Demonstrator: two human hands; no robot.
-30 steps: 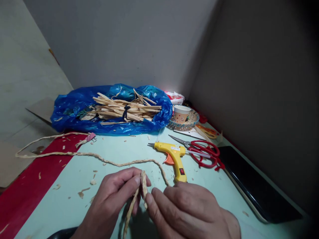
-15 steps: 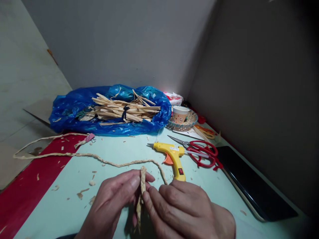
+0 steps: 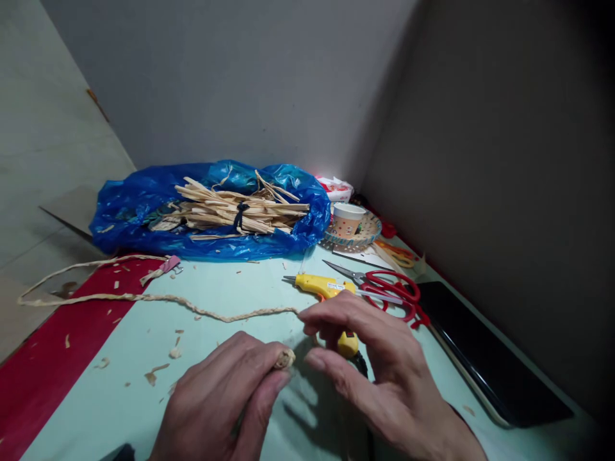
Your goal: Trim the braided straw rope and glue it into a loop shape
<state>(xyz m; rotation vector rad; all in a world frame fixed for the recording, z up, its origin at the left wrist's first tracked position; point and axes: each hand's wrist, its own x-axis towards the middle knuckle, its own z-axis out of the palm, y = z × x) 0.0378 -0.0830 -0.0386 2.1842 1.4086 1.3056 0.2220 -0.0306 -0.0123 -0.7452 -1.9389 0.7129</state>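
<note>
My left hand is closed on the folded end of a braided straw rope, whose tip pokes out between thumb and fingers. The rest of the braided straw rope trails left across the pale green table and loops back over the red strip. My right hand hovers just to the right with fingers spread and curved, its index fingertip touching the rope near the yellow glue gun, and it holds nothing.
A blue plastic bag with a tied bundle of straw strips lies at the back. Red scissors, a paper cup on a woven coaster, a black phone and straw scraps lie around. Walls close in behind and at right.
My right hand let go of the folded rope end and lifted up and right, opening over the glue gun. My left hand lowered and now holds the folded end alone.
</note>
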